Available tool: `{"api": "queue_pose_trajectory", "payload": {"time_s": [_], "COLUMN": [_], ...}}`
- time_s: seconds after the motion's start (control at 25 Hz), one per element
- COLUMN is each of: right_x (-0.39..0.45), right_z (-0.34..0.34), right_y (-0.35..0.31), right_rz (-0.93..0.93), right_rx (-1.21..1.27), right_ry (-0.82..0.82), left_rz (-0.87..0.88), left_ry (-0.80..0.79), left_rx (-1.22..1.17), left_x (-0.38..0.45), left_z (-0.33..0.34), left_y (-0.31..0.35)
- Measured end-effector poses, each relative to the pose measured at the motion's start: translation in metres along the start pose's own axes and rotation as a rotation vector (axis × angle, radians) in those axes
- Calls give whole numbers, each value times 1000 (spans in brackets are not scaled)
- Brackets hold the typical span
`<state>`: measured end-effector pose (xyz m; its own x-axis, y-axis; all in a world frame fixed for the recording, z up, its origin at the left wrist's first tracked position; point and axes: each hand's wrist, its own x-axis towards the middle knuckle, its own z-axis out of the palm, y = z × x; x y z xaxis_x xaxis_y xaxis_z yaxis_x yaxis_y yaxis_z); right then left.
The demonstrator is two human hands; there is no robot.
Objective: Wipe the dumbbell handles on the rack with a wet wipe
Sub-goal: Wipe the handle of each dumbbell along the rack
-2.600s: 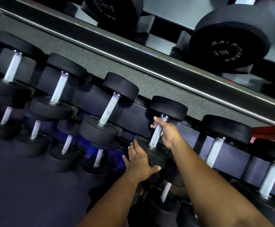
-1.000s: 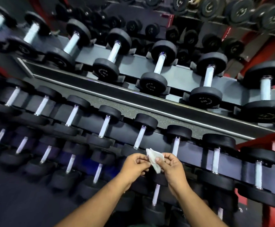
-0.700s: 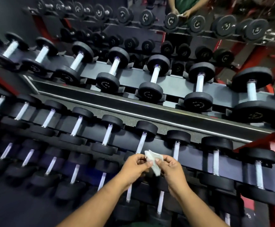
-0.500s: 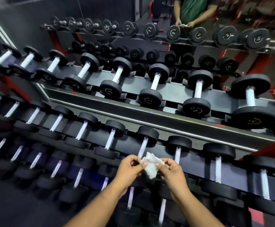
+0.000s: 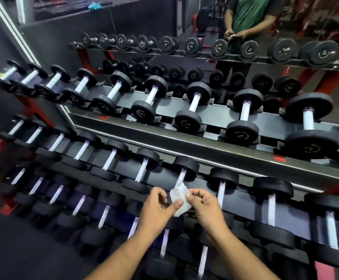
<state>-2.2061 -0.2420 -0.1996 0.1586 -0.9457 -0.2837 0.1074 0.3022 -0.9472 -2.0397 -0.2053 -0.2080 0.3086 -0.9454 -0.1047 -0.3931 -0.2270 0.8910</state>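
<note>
Raised lettering is present on the round black rubber end faces of the dumbbells reflected in the mirror. On the large black dumbbell end face (image 5: 242, 132) a curved line of text above a two-character number can be seen, but neither resolves into readable characters. The same applies to the smaller black end face (image 5: 188, 121) and to the black end face (image 5: 143, 112) left of it. Markings on the far-row black end faces (image 5: 219, 47) are likewise too small and blurred to read.
</note>
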Motion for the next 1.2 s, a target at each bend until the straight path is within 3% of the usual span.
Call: {"api": "queue_pose_trajectory", "payload": {"time_s": [0.12, 0.28, 0.36, 0.48, 0.56, 0.68, 0.8, 0.92, 1.08, 1.2], "right_x": [-11, -20, -24, -34, -40, -47, -53, -56, -46, -36], "right_z": [19, 40, 53, 79, 96, 117, 132, 131, 127, 141], "right_y": [-7, -10, -7, 0, 5, 11, 20, 28, -1, -15], "right_rz": [-34, -96, -99, -80, -66, -86, -95, -58, -120, -148], "right_rx": [39, 51, 24, 30, 36, 76, 97, -107, -396, -459], "right_ry": [14, 130, 151, 187, 192, 136, 159, 173, -62, -155], "left_rz": [48, 47, -34, -300, -364, -264, -187, -118, 104, 161], "left_ry": [-76, -155, -114, -66, -87, -250, -226, -277, -581, -623], "left_rx": [63, -94, -229, -591, -684, -606, -575, -553, -330, -299], "left_x": [-1, 8, 10, 13, 13, 13, 23, 35, 46, 61], "left_z": [-9, -41, -60, -82, -95, -110, -122, -141, -171, -183], "left_y": [3, -10, -17, -22, -24, -32, -41, -41, -18, -1]}}
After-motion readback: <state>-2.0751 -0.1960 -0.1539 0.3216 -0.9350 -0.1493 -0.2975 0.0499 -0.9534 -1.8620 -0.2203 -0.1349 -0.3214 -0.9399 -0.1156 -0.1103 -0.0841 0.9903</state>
